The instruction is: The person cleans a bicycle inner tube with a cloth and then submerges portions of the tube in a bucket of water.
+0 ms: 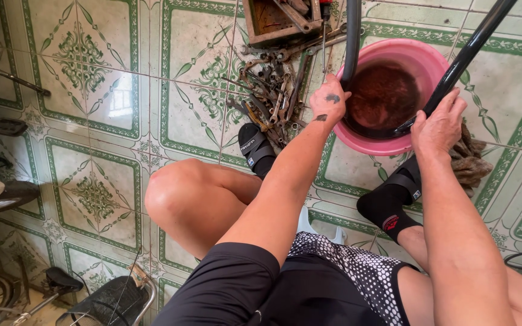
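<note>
Glazed floor tiles (92, 78) with a green floral pattern cover the ground, glossy enough to reflect daylight. We sit low with knees bent over a pink plastic basin (421, 57) on the far right, round and smooth-walled, holding brown, murky water. A black rubber inner tube (353, 36), smooth and cylindrical, loops down into the basin, its lowest section lying submerged along the near wall. Our left hand (328, 99) is closed around the left run of the tube at the rim; our right hand (439, 124) curls over the right run at the near-right rim, fingers wrapped loosely against it. We judge the step in hand to be immersing one section of tube in the water, as in a leak check. The next move, in our estimate, calls for feeding a fresh section through both hands while keeping it under the surface. Left of the basin lies a heap of worn metal hand tools (267, 90), with a rusted tool tray (279, 21) beyond it. A frayed brown rag (469, 163) rests just right of the basin. Bicycle parts (7, 199) occupy the left edge.
</note>
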